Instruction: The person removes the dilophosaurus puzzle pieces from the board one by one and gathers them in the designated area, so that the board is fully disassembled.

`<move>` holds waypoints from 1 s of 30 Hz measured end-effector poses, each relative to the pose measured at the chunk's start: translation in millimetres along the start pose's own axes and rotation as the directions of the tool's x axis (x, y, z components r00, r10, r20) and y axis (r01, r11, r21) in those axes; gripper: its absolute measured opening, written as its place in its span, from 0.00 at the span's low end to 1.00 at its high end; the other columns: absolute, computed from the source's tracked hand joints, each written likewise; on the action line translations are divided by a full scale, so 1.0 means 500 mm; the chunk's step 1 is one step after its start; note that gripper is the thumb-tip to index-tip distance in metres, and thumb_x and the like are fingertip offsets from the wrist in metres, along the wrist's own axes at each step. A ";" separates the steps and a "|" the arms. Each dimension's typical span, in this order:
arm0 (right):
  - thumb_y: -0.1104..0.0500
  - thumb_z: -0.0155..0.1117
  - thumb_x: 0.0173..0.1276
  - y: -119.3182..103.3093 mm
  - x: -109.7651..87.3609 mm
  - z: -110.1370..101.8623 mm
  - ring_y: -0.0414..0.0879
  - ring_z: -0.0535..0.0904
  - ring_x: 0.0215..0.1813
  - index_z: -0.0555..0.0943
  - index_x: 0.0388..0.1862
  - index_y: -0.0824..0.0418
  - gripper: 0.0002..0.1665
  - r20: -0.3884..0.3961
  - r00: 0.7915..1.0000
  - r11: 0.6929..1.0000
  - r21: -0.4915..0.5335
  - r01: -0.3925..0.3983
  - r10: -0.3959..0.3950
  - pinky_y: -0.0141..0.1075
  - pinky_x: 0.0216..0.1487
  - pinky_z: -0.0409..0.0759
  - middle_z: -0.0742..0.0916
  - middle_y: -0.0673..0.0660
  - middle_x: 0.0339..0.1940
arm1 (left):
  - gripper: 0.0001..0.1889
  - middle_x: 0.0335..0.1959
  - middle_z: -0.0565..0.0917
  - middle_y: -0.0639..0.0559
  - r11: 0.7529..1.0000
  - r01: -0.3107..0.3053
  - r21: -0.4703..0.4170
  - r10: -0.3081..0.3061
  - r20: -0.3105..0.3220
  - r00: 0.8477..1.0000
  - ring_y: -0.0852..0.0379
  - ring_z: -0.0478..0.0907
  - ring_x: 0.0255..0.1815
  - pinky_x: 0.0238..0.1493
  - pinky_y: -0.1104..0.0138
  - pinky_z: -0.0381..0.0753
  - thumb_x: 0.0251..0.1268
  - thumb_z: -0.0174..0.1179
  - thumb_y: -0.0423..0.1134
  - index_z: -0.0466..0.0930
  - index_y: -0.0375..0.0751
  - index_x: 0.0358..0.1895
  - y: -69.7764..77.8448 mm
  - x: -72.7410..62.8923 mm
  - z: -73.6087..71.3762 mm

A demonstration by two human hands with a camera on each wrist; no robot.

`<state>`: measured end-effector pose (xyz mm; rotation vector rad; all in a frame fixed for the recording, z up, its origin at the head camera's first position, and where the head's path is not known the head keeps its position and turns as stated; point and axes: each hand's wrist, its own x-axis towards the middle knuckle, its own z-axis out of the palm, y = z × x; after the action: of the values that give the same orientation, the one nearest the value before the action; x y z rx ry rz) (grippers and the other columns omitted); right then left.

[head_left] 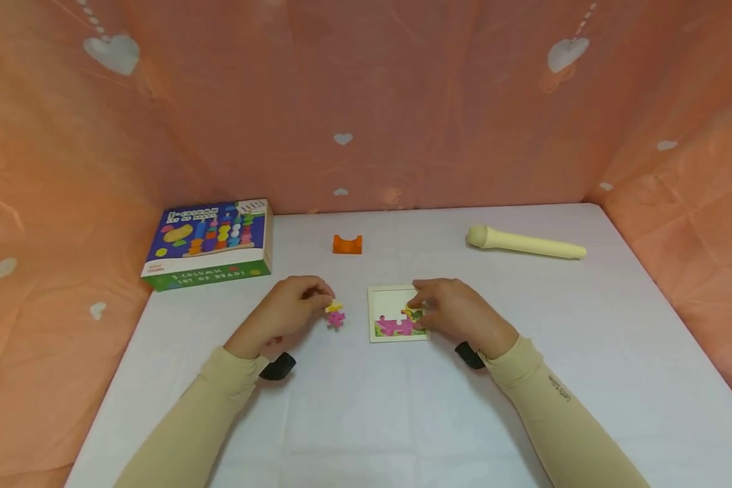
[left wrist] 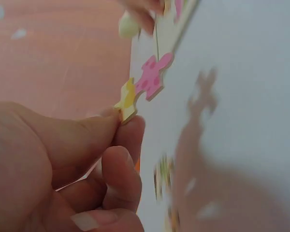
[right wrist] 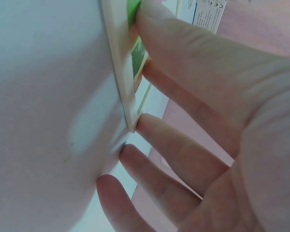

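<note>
Between thumb and forefinger, my left hand [head_left: 293, 301] pinches a yellow-and-pink jigsaw puzzle piece [left wrist: 147, 79] by its yellow end, above the table and left of the puzzle tray. The pale square puzzle tray [head_left: 385, 289] lies flat, with pink and green pieces [head_left: 396, 328] along its lower part and bare space above them. My right hand [head_left: 457, 312] rests over the tray's right side. In the right wrist view its thumb and forefinger touch a green piece [right wrist: 138, 60], a further fingertip meets the tray's edge, and the other fingers are spread beside it.
A boxed bead set [head_left: 207, 244] sits at the back left. An orange notched block [head_left: 347, 245] stands behind the tray. Toward the back right lies a pale yellow stick with a rounded head [head_left: 527, 242]. Orange curtain [head_left: 366, 102] hangs behind the white-covered table [head_left: 354, 420].
</note>
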<state>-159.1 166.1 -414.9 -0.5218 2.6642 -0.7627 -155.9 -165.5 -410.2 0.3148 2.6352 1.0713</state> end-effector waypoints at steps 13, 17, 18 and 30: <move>0.61 0.80 0.65 0.003 -0.005 0.002 0.63 0.73 0.81 0.93 0.56 0.53 0.19 0.003 1.000 1.000 0.007 0.006 -0.006 0.58 0.79 0.72 0.81 0.59 0.78 | 0.09 0.45 0.87 0.49 0.990 0.141 0.008 -0.141 0.026 0.990 0.51 0.78 0.46 0.49 0.60 0.77 0.83 0.60 0.42 0.89 0.46 0.49 -0.075 -0.059 -0.050; 0.61 0.80 0.65 0.001 -0.004 0.001 0.63 0.73 0.81 0.93 0.56 0.53 0.19 0.001 1.000 1.000 0.003 0.012 -0.012 0.58 0.79 0.72 0.82 0.59 0.78 | 0.08 0.45 0.88 0.50 0.991 0.124 0.051 -0.124 0.003 0.992 0.52 0.79 0.46 0.51 0.60 0.77 0.83 0.61 0.42 0.90 0.46 0.49 -0.080 -0.059 -0.050; 0.61 0.81 0.65 0.000 -0.004 0.001 0.63 0.74 0.81 0.93 0.55 0.53 0.19 0.000 1.000 1.000 0.000 0.016 -0.016 0.58 0.79 0.72 0.82 0.59 0.77 | 0.08 0.44 0.89 0.51 0.991 0.123 0.056 -0.124 -0.001 0.992 0.52 0.79 0.46 0.52 0.60 0.77 0.83 0.61 0.42 0.90 0.46 0.49 -0.082 -0.058 -0.049; 0.61 0.81 0.65 0.001 -0.002 0.001 0.62 0.76 0.79 0.89 0.60 0.54 0.24 -0.006 1.000 0.999 -0.031 0.028 -0.028 0.59 0.79 0.72 0.82 0.59 0.77 | 0.08 0.37 0.88 0.50 0.994 0.107 0.038 -0.104 -0.067 0.992 0.54 0.80 0.34 0.39 0.62 0.79 0.81 0.63 0.42 0.88 0.44 0.50 -0.057 -0.050 -0.037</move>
<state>-158.1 166.9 -415.6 -0.5663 2.6836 -0.7338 -141.1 -204.9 -413.2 0.1494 2.7007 1.0097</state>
